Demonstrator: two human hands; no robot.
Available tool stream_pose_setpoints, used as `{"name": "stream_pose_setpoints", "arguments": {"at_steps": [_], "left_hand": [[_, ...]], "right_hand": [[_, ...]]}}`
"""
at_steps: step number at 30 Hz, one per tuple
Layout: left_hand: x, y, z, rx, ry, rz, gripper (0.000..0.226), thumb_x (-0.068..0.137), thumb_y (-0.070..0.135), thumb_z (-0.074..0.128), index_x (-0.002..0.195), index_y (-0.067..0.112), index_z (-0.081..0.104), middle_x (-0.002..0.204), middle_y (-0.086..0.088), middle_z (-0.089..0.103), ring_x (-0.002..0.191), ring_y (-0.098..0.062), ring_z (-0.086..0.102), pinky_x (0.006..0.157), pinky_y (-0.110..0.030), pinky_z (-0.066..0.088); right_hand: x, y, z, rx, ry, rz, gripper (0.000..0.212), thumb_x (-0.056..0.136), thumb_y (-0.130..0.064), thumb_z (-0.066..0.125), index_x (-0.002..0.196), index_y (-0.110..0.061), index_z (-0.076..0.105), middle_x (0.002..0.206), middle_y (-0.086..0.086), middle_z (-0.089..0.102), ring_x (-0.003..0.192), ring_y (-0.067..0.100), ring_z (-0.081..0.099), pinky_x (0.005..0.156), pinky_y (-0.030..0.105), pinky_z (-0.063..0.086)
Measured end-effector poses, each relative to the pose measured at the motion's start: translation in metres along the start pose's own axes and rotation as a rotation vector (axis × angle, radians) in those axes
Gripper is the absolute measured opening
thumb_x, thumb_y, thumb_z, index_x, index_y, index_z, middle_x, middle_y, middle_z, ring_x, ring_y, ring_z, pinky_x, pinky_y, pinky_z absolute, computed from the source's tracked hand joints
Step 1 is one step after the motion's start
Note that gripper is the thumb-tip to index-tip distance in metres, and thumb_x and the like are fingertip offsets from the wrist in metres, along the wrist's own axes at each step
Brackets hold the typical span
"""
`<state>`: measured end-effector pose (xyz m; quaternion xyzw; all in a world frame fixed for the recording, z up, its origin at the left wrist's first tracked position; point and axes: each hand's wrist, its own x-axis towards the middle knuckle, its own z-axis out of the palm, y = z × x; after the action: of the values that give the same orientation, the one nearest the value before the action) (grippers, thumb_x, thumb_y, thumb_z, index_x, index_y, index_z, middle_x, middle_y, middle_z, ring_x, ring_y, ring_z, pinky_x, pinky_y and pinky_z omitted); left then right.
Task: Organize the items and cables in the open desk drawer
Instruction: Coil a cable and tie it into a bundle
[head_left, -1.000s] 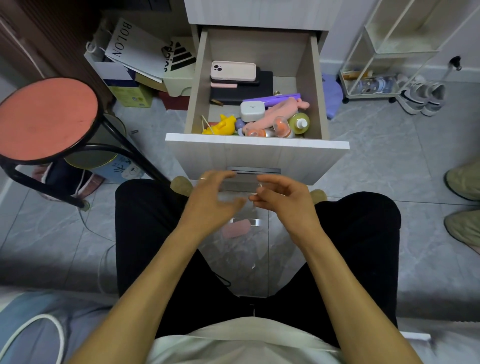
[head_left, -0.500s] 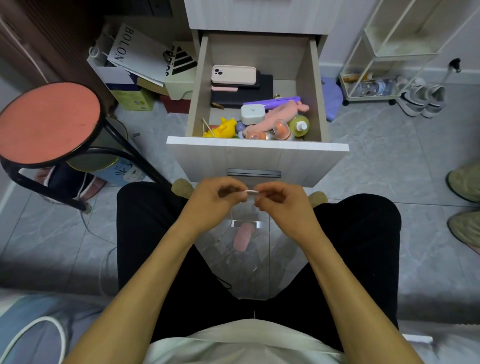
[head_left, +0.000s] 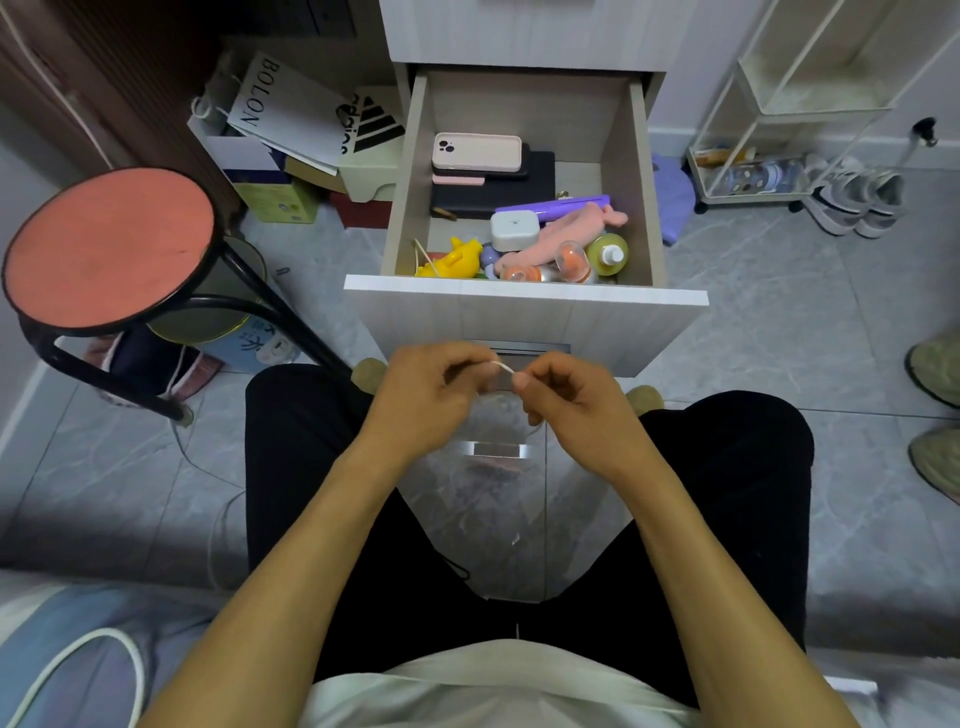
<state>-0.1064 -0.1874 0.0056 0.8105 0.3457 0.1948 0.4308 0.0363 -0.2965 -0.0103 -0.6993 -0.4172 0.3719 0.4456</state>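
The open drawer (head_left: 524, 304) holds a pink phone (head_left: 477, 151) on dark cases, a white box (head_left: 514, 230), a purple stick (head_left: 553, 204), a pink plush toy (head_left: 571, 234), a yellow toy (head_left: 454, 259), orange capsules (head_left: 569, 260) and a green bottle (head_left: 608, 254). Below the drawer front, above my lap, my left hand (head_left: 426, 400) and my right hand (head_left: 571, 410) meet. Both pinch a thin pale band (head_left: 504, 368) between their fingertips. A clear plastic bag (head_left: 493, 467) hangs under my hands.
A red round stool (head_left: 109, 249) stands at the left. Boxes and paper bags (head_left: 291, 130) lie beside the cabinet. A white wire rack (head_left: 779, 130) and shoes (head_left: 852, 200) are at the right. Another person's feet (head_left: 935, 415) show at the right edge.
My hands went from apart with loose fingers to meeting, and they now pinch the thin band between them. The view has shifted slightly; the drawer contents stay as they were.
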Motion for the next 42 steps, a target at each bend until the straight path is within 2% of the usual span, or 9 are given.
{"name": "stream_pose_setpoints", "arguments": {"at_steps": [3,9,15,19,22,26,32,39,42], "left_hand": [[0.005,-0.019,-0.016,-0.031,0.179,-0.099,0.012,0.093,0.014,0.064,0.088,0.021,0.073,0.075,0.012,0.069,0.074,-0.006,0.065,0.076,-0.021,0.053],[-0.003,-0.009,-0.003,0.152,-0.252,0.009,0.014,0.093,0.027,0.064,0.102,0.02,0.073,0.088,0.017,0.069,0.084,0.005,0.062,0.079,-0.012,0.047],[0.004,-0.032,-0.016,0.168,0.109,-0.063,0.013,0.093,0.028,0.064,0.094,0.021,0.075,0.078,0.013,0.069,0.076,-0.01,0.066,0.078,-0.034,0.055],[0.002,-0.024,-0.009,0.4,-0.165,0.068,0.034,0.094,0.036,0.06,0.127,0.032,0.059,0.113,0.01,0.067,0.101,-0.012,0.062,0.086,-0.035,0.053],[-0.002,-0.011,0.003,0.396,-0.166,0.204,0.021,0.096,0.034,0.055,0.102,0.024,0.072,0.091,0.003,0.072,0.084,-0.019,0.065,0.073,-0.039,0.053],[0.005,-0.042,-0.027,0.368,0.039,-0.065,0.021,0.092,0.036,0.057,0.093,0.023,0.073,0.083,-0.004,0.073,0.08,-0.029,0.067,0.071,-0.041,0.055],[-0.007,-0.011,0.01,0.305,-0.299,0.079,0.023,0.095,0.029,0.06,0.115,0.023,0.069,0.109,0.004,0.072,0.098,-0.016,0.065,0.089,-0.035,0.051],[-0.006,-0.024,-0.026,0.049,0.141,-0.027,0.013,0.092,0.012,0.065,0.087,0.019,0.075,0.07,0.009,0.069,0.067,0.001,0.065,0.072,-0.016,0.053],[-0.004,-0.035,-0.038,0.115,0.122,-0.136,0.015,0.091,0.015,0.065,0.082,0.025,0.071,0.071,0.01,0.07,0.068,0.0,0.065,0.068,-0.013,0.048]], "right_hand": [[-0.006,0.01,-0.012,0.023,0.025,0.049,0.017,0.094,-0.022,0.061,0.078,-0.022,0.067,0.057,-0.014,0.06,0.055,0.0,0.054,0.057,0.011,0.043],[0.003,0.0,0.003,-0.12,0.018,-0.054,0.017,0.093,-0.025,0.062,0.079,-0.032,0.067,0.068,-0.009,0.064,0.064,0.008,0.057,0.063,0.025,0.048],[0.002,0.003,-0.01,-0.173,0.026,0.005,0.016,0.094,-0.028,0.06,0.078,-0.031,0.063,0.07,-0.005,0.064,0.066,0.006,0.058,0.061,0.015,0.047],[0.004,0.003,-0.006,-0.176,0.023,-0.02,0.016,0.094,-0.026,0.06,0.079,-0.026,0.064,0.066,-0.008,0.062,0.062,0.002,0.055,0.059,0.01,0.043],[0.006,-0.002,0.003,-0.216,-0.019,-0.05,0.014,0.095,-0.027,0.059,0.082,-0.026,0.064,0.067,-0.012,0.061,0.064,0.004,0.056,0.063,0.013,0.046],[-0.002,0.014,-0.007,-0.244,-0.078,0.028,0.013,0.097,-0.025,0.057,0.086,-0.022,0.063,0.071,-0.004,0.065,0.068,0.013,0.061,0.065,0.024,0.05],[0.001,0.014,0.004,-0.289,-0.061,-0.051,0.015,0.097,-0.026,0.055,0.085,-0.022,0.062,0.068,-0.005,0.061,0.065,0.009,0.057,0.059,0.016,0.044],[-0.008,0.034,-0.019,-0.345,-0.057,0.038,0.022,0.097,-0.027,0.056,0.077,-0.019,0.062,0.064,0.002,0.06,0.055,0.01,0.052,0.058,0.029,0.046],[-0.012,0.045,-0.025,-0.316,-0.011,0.069,0.021,0.099,-0.024,0.053,0.083,-0.017,0.066,0.063,0.001,0.063,0.054,0.007,0.055,0.055,0.026,0.048]]}}
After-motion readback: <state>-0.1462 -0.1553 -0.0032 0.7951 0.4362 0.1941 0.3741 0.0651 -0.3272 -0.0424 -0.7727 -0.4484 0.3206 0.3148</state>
